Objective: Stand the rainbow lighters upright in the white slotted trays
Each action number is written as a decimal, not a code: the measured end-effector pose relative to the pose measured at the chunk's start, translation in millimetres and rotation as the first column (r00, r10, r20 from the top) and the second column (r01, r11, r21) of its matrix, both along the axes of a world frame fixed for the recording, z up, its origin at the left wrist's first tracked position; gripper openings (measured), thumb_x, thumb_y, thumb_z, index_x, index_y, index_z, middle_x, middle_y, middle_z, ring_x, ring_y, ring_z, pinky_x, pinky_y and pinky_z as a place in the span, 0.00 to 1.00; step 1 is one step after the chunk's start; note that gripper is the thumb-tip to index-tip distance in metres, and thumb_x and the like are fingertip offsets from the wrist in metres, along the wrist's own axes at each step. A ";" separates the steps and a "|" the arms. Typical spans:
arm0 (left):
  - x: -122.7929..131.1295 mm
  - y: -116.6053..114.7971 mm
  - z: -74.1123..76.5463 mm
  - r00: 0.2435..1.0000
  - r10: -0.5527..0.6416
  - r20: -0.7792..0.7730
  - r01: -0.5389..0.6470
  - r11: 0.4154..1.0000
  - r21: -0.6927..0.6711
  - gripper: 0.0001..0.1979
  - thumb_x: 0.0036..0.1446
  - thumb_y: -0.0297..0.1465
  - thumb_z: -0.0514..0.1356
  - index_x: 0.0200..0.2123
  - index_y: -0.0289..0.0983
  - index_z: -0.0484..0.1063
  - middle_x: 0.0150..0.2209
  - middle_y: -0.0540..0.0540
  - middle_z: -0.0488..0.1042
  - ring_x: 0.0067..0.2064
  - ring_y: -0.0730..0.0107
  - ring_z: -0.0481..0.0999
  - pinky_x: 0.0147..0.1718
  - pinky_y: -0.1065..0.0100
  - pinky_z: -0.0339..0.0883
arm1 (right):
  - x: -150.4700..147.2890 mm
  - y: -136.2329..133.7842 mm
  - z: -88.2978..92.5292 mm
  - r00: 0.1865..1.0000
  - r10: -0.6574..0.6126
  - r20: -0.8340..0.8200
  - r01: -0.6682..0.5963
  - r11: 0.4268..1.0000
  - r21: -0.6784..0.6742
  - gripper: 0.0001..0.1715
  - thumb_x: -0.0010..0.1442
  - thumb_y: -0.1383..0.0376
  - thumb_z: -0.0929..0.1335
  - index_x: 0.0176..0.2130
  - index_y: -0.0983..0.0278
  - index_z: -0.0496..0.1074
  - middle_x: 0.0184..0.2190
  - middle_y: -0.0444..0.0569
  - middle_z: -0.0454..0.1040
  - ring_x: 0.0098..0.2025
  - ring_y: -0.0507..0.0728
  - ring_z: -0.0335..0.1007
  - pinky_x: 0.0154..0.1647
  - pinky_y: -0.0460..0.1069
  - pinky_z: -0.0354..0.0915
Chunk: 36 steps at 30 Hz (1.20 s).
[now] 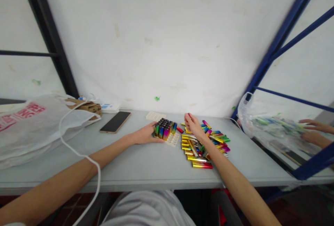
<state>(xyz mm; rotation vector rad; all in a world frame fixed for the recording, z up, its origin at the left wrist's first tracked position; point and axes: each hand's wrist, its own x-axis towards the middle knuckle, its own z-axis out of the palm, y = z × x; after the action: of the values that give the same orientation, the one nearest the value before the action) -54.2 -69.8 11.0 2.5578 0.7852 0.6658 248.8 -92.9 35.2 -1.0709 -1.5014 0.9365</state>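
Upright metallic rainbow-coloured cases with black tops, which look like lighters (165, 128), stand packed in a pale slotted tray (172, 139). My left hand (146, 134) curls round the left side of this block, thumb along the near edge, steadying it. Several slots on the tray's right show no cases. To the right spreads a loose pile of shiny gold, red, green and purple lighters (194, 158), lying flat. Over the pile's far left edge, my right hand (192, 124) is closed in a pinch; a bit of red shows at its fingertips. A red lighter (180, 129) lies between tray and pile.
Behind the block lies another pale slotted tray (156, 116). A phone (115, 122) rests at the left, near a white plastic bag (39, 125), a cardboard box (90, 108) and a white cable (78, 153). Past the blue frame (271, 55) at right, another person's hands (315, 132) work by plastic bags.
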 end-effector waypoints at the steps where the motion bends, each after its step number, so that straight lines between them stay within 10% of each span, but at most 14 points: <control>1: -0.2 0.0 -0.2 1.000 -0.001 -0.001 0.001 1.000 0.000 0.37 0.59 0.58 0.72 0.63 0.41 0.79 0.67 0.39 0.76 0.67 0.44 0.73 0.73 0.52 0.63 | -0.1 0.0 -1.1 0.997 -0.041 0.064 0.039 0.999 0.029 0.36 0.61 0.30 0.67 0.31 0.56 0.59 0.20 0.35 0.52 0.21 0.51 0.46 0.22 0.48 0.47; 11: 0.5 0.4 -0.4 1.000 0.007 0.000 -0.007 1.000 -0.009 0.35 0.59 0.58 0.72 0.61 0.42 0.81 0.66 0.41 0.78 0.67 0.44 0.73 0.73 0.53 0.62 | -1.6 -1.9 -7.2 0.896 -0.202 0.396 0.144 0.975 0.171 0.21 0.63 0.50 0.62 0.24 0.57 0.58 0.20 0.40 0.57 0.26 0.53 0.55 0.28 0.49 0.49; 28: 1.1 -2.8 2.0 1.000 0.017 -0.022 -0.017 1.000 -0.017 0.33 0.60 0.58 0.70 0.58 0.42 0.82 0.62 0.42 0.81 0.66 0.43 0.74 0.72 0.53 0.63 | -2.2 -3.0 -10.8 0.840 -0.201 0.504 0.106 0.972 0.211 0.22 0.67 0.52 0.61 0.25 0.58 0.57 0.21 0.39 0.57 0.28 0.54 0.57 0.31 0.50 0.49; 36: 2.0 -0.9 3.2 0.997 0.003 -0.073 -0.003 1.000 -0.009 0.37 0.62 0.60 0.68 0.63 0.41 0.80 0.66 0.40 0.78 0.68 0.43 0.72 0.73 0.52 0.60 | 9.9 -9.1 -0.1 0.758 -0.209 0.618 -0.077 0.912 0.403 0.22 0.78 0.49 0.59 0.36 0.58 0.64 0.34 0.48 0.73 0.38 0.58 0.69 0.43 0.52 0.64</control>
<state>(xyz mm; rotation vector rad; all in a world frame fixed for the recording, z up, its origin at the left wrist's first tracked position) -52.2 -70.7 14.2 2.5862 0.8138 0.5716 258.7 -102.0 35.1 -1.1834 -2.0947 0.1408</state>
